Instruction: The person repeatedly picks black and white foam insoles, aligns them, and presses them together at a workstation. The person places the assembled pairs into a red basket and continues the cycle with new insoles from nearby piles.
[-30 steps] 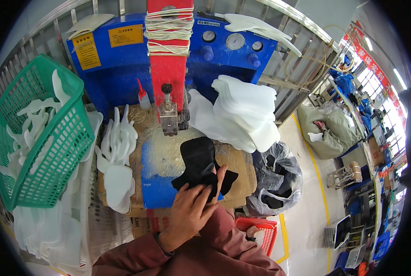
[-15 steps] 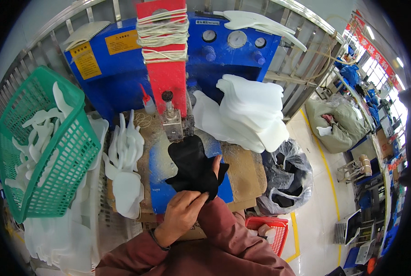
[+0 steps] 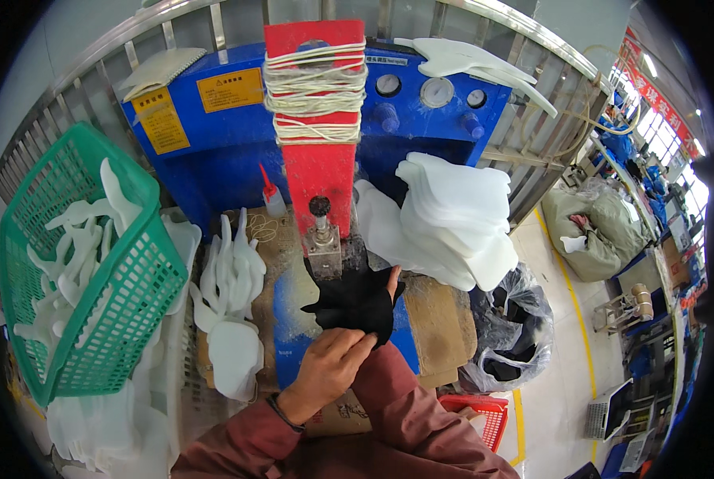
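Note:
A black fabric piece (image 3: pixel 355 299) with an irregular, lobed outline lies under the metal head (image 3: pixel 323 259) on the red machine arm (image 3: pixel 318 172). Its far part passes beneath and behind that head. My left hand (image 3: pixel 330 363) is closed, pinching the fabric's near edge close to my right wrist. Most of my right hand (image 3: pixel 393 283) is hidden by the cloth; one digit shows along its right side, and the hand appears to grip the fabric from below. Under the fabric is a blue board (image 3: pixel 293 351) dusted with pale residue.
A stack of white foam-like shapes (image 3: pixel 456 215) stands right of the arm. To the left are narrow white pieces (image 3: pixel 233 267) and a green basket (image 3: pixel 125 335) of similar ones. A plastic bag (image 3: pixel 532 355) with black scraps and a red basket (image 3: pixel 496 411) sit at right.
The black fabric has moved farther under the metal head, both hands moving with it. My left hand still pinches its near edge. The whole view has shifted slightly.

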A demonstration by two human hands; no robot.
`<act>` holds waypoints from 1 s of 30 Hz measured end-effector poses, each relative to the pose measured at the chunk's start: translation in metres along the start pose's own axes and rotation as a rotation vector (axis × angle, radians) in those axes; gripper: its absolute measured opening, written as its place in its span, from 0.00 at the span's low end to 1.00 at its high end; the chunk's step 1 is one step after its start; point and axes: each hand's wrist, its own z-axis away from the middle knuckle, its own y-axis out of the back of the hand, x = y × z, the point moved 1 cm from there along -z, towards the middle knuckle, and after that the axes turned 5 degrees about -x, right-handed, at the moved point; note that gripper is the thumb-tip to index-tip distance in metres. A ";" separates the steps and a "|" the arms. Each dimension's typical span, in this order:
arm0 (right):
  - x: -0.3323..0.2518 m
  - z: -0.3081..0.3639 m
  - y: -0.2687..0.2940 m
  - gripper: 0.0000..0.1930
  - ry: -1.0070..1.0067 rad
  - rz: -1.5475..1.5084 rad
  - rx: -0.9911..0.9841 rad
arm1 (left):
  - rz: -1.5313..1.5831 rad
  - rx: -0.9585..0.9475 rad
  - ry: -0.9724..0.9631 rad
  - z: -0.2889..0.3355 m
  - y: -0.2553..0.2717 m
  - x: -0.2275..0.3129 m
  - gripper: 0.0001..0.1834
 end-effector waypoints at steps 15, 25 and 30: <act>0.005 -0.016 -0.017 0.45 0.208 1.216 0.129 | -0.070 -0.046 -0.007 -0.010 0.005 -0.012 0.16; 0.042 -0.011 -0.002 0.42 0.003 0.378 0.304 | -0.117 -0.087 0.138 0.011 0.029 -0.001 0.13; 0.048 0.006 0.002 0.42 -0.102 0.358 0.204 | -0.092 -0.103 0.157 0.020 0.036 0.013 0.13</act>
